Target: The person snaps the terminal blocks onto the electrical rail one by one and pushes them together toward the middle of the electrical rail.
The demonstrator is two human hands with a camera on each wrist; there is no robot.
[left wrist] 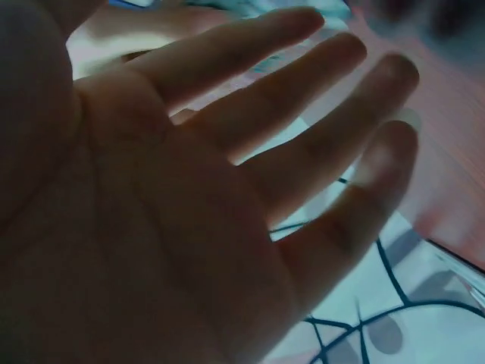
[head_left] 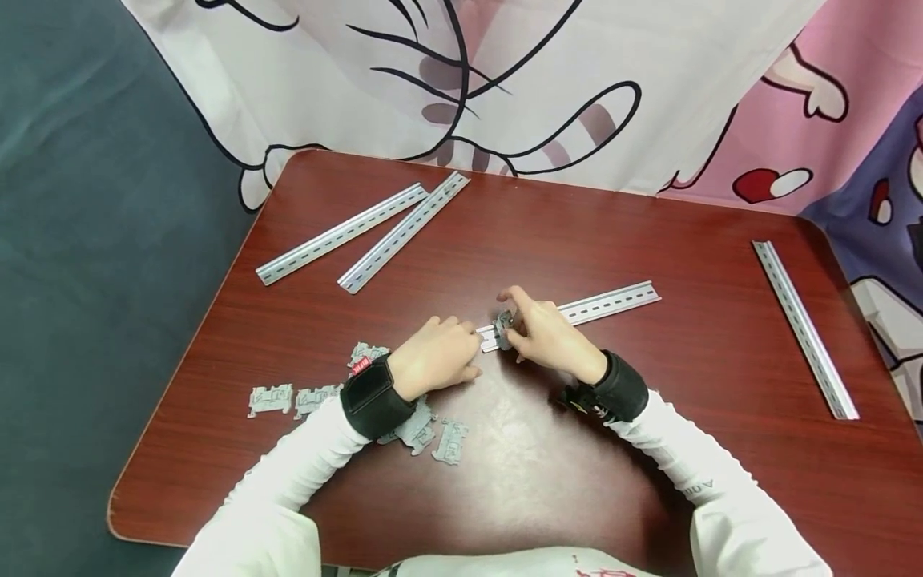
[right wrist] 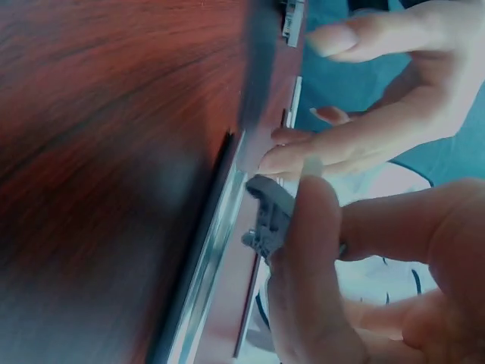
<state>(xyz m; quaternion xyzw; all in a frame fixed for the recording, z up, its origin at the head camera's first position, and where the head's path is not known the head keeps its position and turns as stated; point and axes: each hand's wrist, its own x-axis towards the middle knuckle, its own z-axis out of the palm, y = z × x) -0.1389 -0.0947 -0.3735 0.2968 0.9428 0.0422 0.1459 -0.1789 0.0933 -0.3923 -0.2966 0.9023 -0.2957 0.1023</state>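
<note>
A slotted metal DIN rail (head_left: 613, 303) lies slanted in the middle of the table. At its near-left end, my right hand (head_left: 551, 332) pinches a small grey terminal block (head_left: 502, 327) between thumb and fingers. The right wrist view has this terminal block (right wrist: 269, 216) right over the rail (right wrist: 203, 284), partly hidden behind the fingers. My left hand (head_left: 436, 357) is just left of the rail's end, its fingertips close to it. Seen from the left wrist, the left hand's fingers (left wrist: 303, 144) are extended and slightly spread, with nothing in the palm.
Loose grey terminal blocks (head_left: 271, 399) lie at the left, several partly covered by my left forearm. Two more rails (head_left: 404, 232) cross at the back left. Another rail (head_left: 806, 330) lies near the right edge. A printed cloth (head_left: 562, 80) hangs behind the table (head_left: 577, 497).
</note>
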